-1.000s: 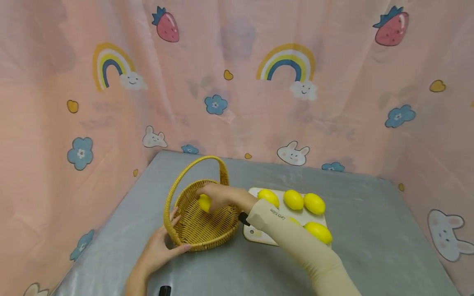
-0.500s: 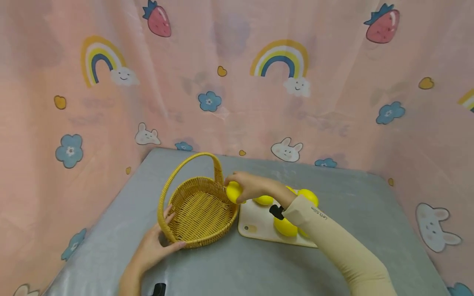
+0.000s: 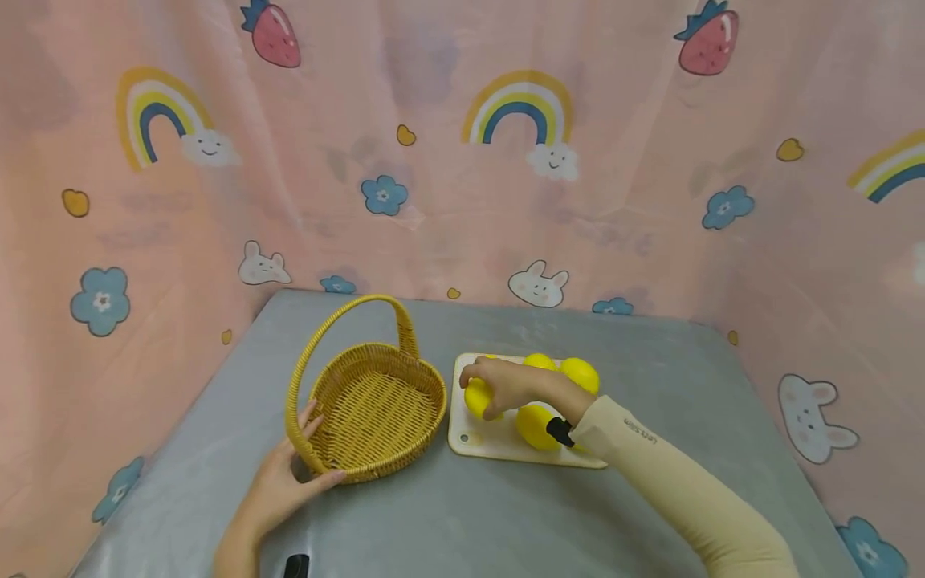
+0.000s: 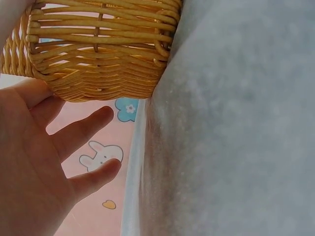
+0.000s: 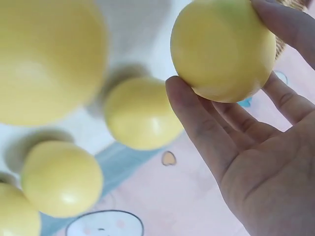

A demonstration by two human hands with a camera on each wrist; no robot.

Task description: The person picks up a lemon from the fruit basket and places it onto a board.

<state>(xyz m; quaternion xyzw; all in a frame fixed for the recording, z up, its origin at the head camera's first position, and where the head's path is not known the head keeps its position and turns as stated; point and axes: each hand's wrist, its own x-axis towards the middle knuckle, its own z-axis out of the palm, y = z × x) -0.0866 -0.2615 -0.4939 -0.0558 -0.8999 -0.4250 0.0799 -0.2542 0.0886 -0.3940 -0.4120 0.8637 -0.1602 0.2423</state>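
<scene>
My left hand (image 3: 278, 478) touches the left side of a yellow wicker basket (image 3: 379, 413), thumb along its front edge and fingers by the foot of the tall handle. In the left wrist view those fingers are spread and fairly straight, with some clear of the wicker (image 4: 108, 64). The basket's woven bottom is bare. My right hand (image 3: 509, 384) pinches a lemon (image 5: 224, 49) between thumb and fingers, over the left part of a cream cutting board (image 3: 487, 449). Whether that lemon touches the board is hard to tell. Other lemons (image 3: 580, 375) lie on the board, partly hidden by my hand.
The board lies just right of the basket on a grey table (image 3: 405, 530). A pink printed curtain (image 3: 462, 217) closes off the back and both sides. A black object (image 3: 296, 565) shows at the bottom edge near my left wrist.
My right hand has carried the lemon from inside the basket, over its right rim, to above the board. The left hand stays at the basket. The whole head view has shifted slightly.
</scene>
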